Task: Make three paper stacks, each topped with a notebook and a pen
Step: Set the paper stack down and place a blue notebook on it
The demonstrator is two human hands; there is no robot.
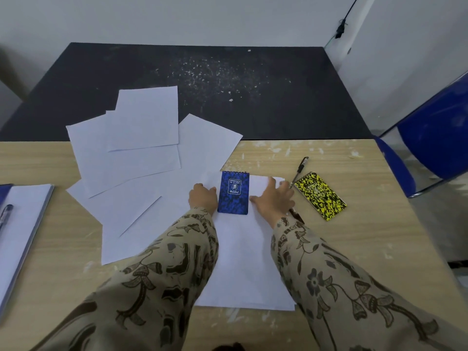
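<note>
A small blue spiral notebook lies on the far end of a white paper stack in front of me. My left hand rests flat on the paper just left of the notebook. My right hand lies flat on the paper to its right, fingers spread. A yellow-and-black notebook lies on the wood to the right, with a black pen beside it. Part of another pen shows under my right wrist. Several loose white sheets lie fanned out to the left.
At the far left edge lies another paper stack with a pen on it and a blue corner showing behind. A black mat covers the far tabletop. A blue chair stands at the right.
</note>
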